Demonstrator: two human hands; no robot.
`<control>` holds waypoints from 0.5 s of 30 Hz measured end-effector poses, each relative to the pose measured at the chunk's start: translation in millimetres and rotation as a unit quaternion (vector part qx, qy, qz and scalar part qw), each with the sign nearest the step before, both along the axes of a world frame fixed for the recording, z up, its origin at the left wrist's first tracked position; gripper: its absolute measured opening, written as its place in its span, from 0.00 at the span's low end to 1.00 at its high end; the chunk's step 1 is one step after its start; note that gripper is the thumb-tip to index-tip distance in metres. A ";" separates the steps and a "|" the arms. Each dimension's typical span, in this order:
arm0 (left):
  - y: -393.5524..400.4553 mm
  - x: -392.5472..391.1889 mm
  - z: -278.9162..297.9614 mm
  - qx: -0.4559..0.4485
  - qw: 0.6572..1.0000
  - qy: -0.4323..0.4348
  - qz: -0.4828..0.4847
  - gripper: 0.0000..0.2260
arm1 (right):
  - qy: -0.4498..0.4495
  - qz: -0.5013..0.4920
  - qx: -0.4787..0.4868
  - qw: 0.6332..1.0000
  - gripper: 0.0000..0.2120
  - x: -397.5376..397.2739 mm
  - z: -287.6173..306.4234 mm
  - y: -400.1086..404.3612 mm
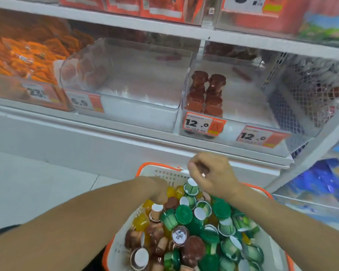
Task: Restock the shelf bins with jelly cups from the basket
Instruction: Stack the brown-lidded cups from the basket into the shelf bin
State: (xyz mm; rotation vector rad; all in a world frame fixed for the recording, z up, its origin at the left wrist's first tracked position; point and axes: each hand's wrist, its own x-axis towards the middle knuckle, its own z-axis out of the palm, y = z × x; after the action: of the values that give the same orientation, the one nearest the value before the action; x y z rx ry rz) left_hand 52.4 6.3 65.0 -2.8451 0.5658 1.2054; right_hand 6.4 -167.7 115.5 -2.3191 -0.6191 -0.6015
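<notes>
Shelf bins (137,81) behind heaped basket (160,169)

**Both hands down in front, fingers curled**

The left forearm runs in from eight o'clock toward the centre, bare, with the wrist bent downward. The left hand (160,189) points its knuckles down, fingers tucked under and mostly hidden; whether they hold anything cannot be told. The right forearm enters from four o'clock and rises toward twelve. The right hand (209,173) sits higher than the left, its back facing up, fingers (196,167) curled inward around something small and dark.
</notes>
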 end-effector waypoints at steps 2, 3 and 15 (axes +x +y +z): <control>-4.2 -12.8 -30.2 -0.007 0.999 -0.009 0.032 0.17 | 0.102 0.038 -0.098 0.989 0.08 -12.0 -38.2 -2.6; -7.0 -20.2 -45.8 -0.032 0.997 -0.031 0.063 0.16 | 0.153 0.056 -0.161 0.973 0.07 -16.1 -55.2 -4.7; 16.6 -43.6 -138.7 -0.168 0.965 -0.071 0.191 0.20 | 0.345 0.066 -0.250 0.902 0.15 -11.6 -126.8 21.6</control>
State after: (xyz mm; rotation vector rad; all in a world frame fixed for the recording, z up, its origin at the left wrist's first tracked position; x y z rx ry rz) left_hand 8.8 22.9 -73.7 -3.4165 0.2389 1.0081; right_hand -5.3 -146.1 -11.3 -2.6823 -0.6155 0.5076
